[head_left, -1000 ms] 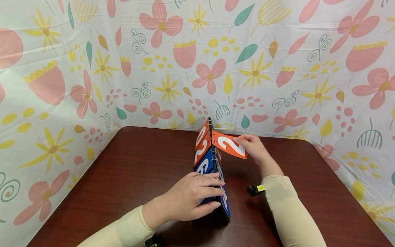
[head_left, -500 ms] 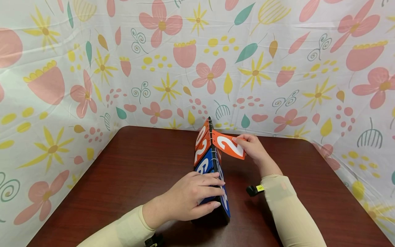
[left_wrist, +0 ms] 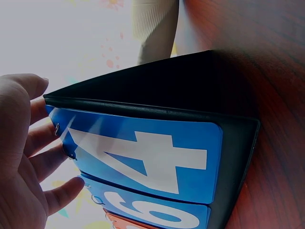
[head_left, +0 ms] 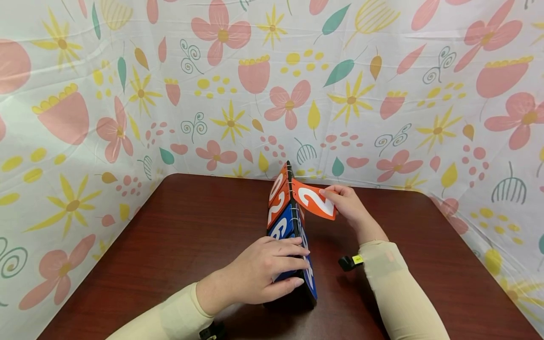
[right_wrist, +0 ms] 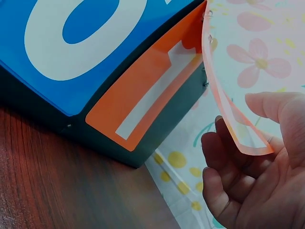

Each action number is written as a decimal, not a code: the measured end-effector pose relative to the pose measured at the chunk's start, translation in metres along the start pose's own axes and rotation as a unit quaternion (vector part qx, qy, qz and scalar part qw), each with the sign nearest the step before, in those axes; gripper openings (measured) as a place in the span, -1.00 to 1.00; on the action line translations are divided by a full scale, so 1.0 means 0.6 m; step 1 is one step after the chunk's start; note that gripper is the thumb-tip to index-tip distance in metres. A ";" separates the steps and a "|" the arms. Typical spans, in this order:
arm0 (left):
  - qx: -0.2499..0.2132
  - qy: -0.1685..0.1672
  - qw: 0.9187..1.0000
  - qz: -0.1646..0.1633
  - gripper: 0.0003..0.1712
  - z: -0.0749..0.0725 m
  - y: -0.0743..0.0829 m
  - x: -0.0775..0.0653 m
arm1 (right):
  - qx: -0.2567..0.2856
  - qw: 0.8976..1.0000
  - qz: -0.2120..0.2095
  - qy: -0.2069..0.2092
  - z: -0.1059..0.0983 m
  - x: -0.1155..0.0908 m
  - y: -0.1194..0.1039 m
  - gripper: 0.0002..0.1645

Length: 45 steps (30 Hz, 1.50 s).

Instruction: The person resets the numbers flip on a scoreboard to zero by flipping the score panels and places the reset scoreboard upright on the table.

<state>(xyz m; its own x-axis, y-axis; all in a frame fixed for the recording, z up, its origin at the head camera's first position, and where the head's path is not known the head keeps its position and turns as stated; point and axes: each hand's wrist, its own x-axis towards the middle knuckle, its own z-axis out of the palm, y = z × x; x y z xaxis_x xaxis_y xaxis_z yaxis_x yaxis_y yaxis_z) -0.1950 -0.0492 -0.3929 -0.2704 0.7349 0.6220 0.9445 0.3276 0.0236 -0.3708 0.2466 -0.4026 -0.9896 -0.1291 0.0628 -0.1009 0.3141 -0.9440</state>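
A tabletop flip scoreboard [head_left: 293, 222] stands like a tent, with orange and blue number cards ringed along its top ridge. My left hand [head_left: 261, 269] rests across the near end of the ridge, its fingers reaching over to the right side. In the left wrist view, those fingers lie by the rings above a blue card with a 4 [left_wrist: 157, 157]. My right hand [head_left: 350, 208] pinches the outer edge of an orange card with a 2 [head_left: 312, 200], lifted off the right face. Beneath it, the right wrist view shows another orange card [right_wrist: 147, 90] beside a blue 0 card [right_wrist: 81, 43].
The scoreboard stands on a dark reddish-brown table [head_left: 204, 222]. A white curtain with flower prints [head_left: 272, 94] hangs close behind the table's far edge and along both sides.
The raised orange card's outer edge has shifted slightly left, with my right hand following a little. My left hand stays in place on the scoreboard.
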 end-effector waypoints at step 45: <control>-0.002 0.000 1.000 -0.004 -0.63 -0.001 0.001 0.000 | 0.002 1.000 0.016 0.006 -0.006 0.001 0.001 -0.29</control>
<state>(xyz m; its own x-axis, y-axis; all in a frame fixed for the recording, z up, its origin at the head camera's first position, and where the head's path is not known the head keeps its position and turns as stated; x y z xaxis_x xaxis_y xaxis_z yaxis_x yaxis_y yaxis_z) -0.1941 -0.0494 -0.3925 -0.2779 0.7317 0.6224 0.9429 0.3317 0.0311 -0.3716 0.2501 -0.4021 -0.9935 -0.1075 0.0374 -0.0696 0.3144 -0.9467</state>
